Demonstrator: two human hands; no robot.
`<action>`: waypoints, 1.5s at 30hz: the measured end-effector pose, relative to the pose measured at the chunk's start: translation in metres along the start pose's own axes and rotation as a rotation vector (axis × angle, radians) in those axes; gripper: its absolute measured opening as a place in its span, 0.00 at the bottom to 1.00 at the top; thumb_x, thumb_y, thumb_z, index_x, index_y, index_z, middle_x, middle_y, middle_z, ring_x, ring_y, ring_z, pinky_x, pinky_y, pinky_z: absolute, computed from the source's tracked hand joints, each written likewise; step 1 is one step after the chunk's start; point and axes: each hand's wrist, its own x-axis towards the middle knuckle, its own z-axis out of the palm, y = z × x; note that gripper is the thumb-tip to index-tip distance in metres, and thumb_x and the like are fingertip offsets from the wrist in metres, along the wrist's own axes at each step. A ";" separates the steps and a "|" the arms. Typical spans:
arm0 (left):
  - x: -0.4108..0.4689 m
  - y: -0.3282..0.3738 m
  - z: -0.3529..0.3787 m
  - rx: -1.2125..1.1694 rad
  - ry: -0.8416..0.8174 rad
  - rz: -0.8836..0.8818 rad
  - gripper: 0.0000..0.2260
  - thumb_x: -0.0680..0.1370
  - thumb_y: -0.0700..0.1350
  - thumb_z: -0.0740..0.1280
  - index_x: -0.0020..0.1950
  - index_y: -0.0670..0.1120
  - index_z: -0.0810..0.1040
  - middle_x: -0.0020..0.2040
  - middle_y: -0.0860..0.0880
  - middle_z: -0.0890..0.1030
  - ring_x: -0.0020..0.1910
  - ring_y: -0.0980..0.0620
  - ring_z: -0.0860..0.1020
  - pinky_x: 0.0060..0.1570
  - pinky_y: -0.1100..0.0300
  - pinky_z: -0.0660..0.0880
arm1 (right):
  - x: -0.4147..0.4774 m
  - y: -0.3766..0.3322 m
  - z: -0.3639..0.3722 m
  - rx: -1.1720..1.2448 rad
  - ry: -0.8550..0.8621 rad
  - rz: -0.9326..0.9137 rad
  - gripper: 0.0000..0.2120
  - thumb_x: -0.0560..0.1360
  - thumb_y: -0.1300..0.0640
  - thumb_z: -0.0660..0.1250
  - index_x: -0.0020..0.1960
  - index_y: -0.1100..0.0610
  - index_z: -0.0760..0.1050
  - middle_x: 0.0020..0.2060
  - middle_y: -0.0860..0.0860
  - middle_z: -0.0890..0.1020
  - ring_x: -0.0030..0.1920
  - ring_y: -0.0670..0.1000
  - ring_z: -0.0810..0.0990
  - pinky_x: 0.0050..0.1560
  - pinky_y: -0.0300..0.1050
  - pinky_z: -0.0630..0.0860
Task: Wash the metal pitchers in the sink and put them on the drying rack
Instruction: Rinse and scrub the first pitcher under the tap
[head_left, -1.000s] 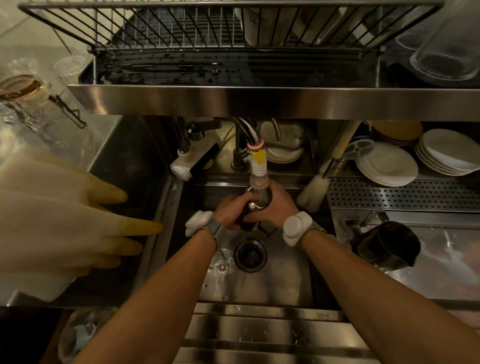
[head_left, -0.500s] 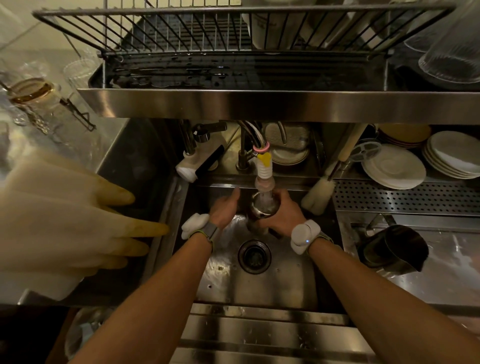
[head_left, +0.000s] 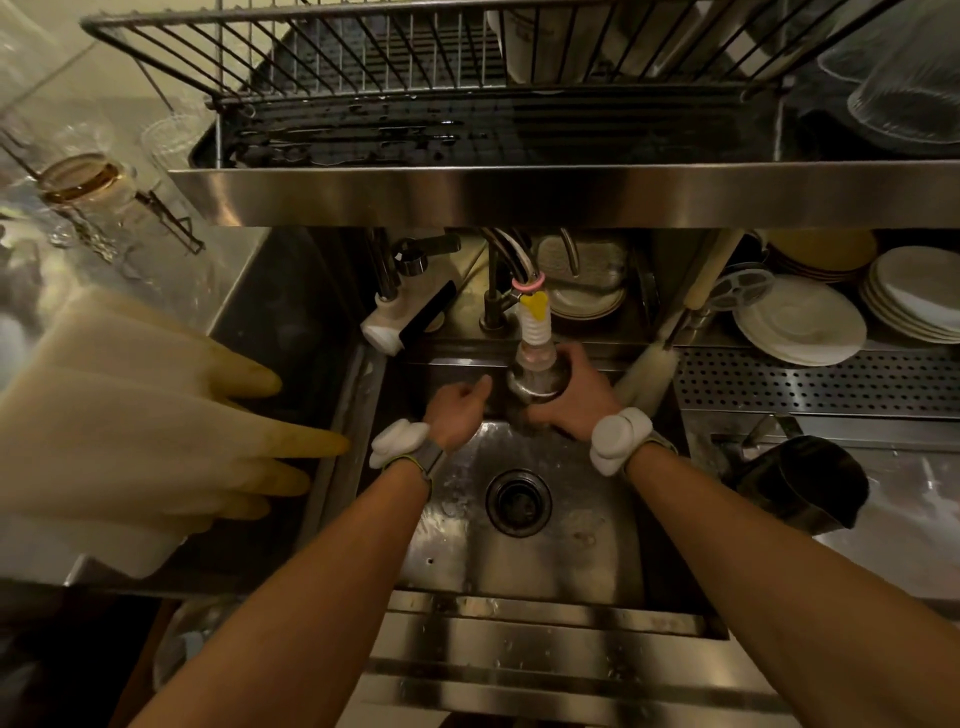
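A small metal pitcher (head_left: 535, 382) sits under the white ribbed faucet nozzle (head_left: 535, 325) at the back of the steel sink (head_left: 519, 551). My right hand (head_left: 582, 397) grips the pitcher from the right side. Just left of it, my left hand (head_left: 457, 410) hovers with loosely curled fingers and holds nothing. A second, darker metal pitcher (head_left: 802, 483) lies tilted on the counter to the right of the sink. The wire drying rack (head_left: 441, 78) runs across the shelf overhead.
Yellowish rubber gloves (head_left: 156, 441) hang over the counter on the left. Stacked white plates (head_left: 802, 322) and a perforated drain tray (head_left: 810, 382) are at the back right. A bottle brush (head_left: 649, 374) leans by the sink's right wall. The drain (head_left: 518, 501) lies mid-sink.
My left hand has let go of the small pitcher and drawn away to the left. My right hand keeps hold of it under the faucet.
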 end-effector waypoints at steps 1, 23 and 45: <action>-0.001 0.002 0.000 -0.005 0.001 -0.004 0.22 0.80 0.55 0.57 0.54 0.39 0.80 0.56 0.40 0.81 0.58 0.43 0.77 0.53 0.58 0.69 | 0.000 -0.002 0.003 -0.002 -0.032 -0.012 0.45 0.53 0.51 0.81 0.65 0.51 0.63 0.54 0.47 0.77 0.52 0.48 0.76 0.50 0.40 0.71; 0.000 0.000 -0.001 -0.029 0.034 -0.028 0.23 0.80 0.56 0.58 0.53 0.37 0.80 0.55 0.34 0.80 0.57 0.38 0.77 0.56 0.52 0.72 | -0.004 0.013 0.000 -0.025 -0.081 0.056 0.43 0.52 0.49 0.80 0.64 0.51 0.66 0.52 0.47 0.79 0.53 0.50 0.78 0.50 0.39 0.74; -0.009 0.019 0.015 -0.247 -0.311 -0.077 0.15 0.75 0.39 0.66 0.62 0.46 0.75 0.56 0.44 0.80 0.49 0.51 0.78 0.43 0.60 0.74 | -0.002 0.017 -0.007 0.299 -0.154 0.232 0.08 0.66 0.51 0.76 0.41 0.46 0.78 0.39 0.44 0.85 0.39 0.41 0.83 0.40 0.33 0.76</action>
